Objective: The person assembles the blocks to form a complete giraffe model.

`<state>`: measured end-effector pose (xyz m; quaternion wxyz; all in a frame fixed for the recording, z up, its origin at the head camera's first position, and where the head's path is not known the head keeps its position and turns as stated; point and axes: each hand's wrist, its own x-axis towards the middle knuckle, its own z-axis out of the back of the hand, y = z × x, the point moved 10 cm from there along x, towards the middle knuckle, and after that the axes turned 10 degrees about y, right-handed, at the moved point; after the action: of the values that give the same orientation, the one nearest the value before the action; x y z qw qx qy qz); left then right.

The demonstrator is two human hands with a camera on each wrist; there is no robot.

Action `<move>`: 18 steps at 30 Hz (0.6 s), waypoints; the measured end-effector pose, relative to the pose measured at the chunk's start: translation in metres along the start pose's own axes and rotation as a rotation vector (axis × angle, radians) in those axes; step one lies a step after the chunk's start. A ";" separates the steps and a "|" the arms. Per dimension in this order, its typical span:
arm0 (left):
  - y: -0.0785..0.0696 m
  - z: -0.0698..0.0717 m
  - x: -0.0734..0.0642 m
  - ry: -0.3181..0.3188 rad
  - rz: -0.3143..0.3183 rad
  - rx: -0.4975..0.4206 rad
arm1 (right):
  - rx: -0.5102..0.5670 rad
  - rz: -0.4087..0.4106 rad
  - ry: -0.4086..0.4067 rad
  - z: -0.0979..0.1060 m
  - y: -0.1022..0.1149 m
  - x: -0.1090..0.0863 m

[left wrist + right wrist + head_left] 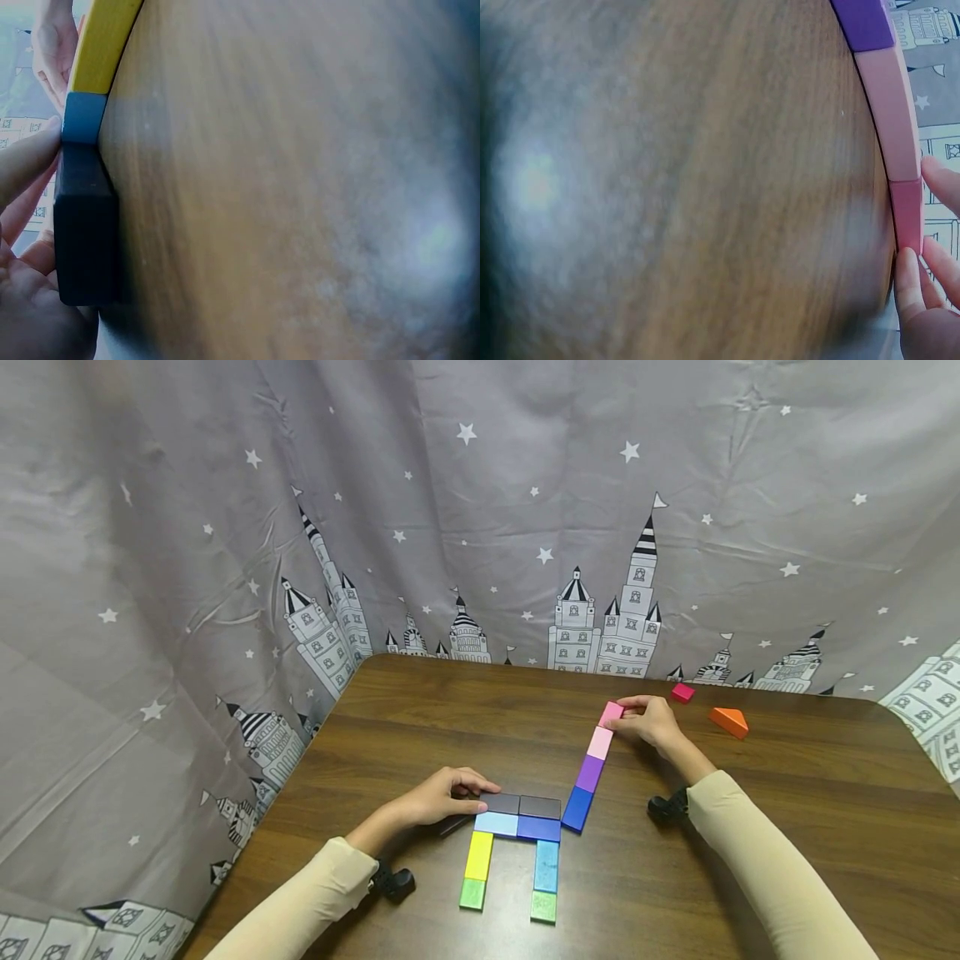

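In the head view, my left hand (442,797) is at the left end of a dark grey block (501,803), thumb and fingertips at its edges. A dark piece (456,824) shows partly under that hand; the left wrist view has a black block (86,240) beside the fingers. The right hand (651,720) pinches a pink block (611,714) at the top of a slanting row. Below it come a pale pink block (600,742), a purple block (589,772) and a blue block (577,810). In the right wrist view, fingertips meet the pink block's end.
Beside the grey block lies a second dark grey block (540,807), above a light blue block (497,823) and a dark blue block (538,828). Yellow (478,856) and blue (547,866) blocks lead down to green ones. A red block (682,692) and orange triangle (730,722) lie farther right.
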<state>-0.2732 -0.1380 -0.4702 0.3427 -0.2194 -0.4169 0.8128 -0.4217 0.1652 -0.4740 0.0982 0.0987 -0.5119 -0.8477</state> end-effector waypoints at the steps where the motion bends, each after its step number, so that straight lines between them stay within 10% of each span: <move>1: -0.001 0.000 0.000 -0.001 -0.003 -0.002 | 0.006 0.005 0.005 0.000 0.001 0.000; 18: -0.004 -0.001 0.000 -0.006 -0.002 0.000 | 0.009 0.025 0.016 -0.002 -0.001 0.002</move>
<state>-0.2711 -0.1356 -0.4670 0.3424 -0.2165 -0.4182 0.8130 -0.4229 0.1634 -0.4755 0.1125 0.0997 -0.5162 -0.8432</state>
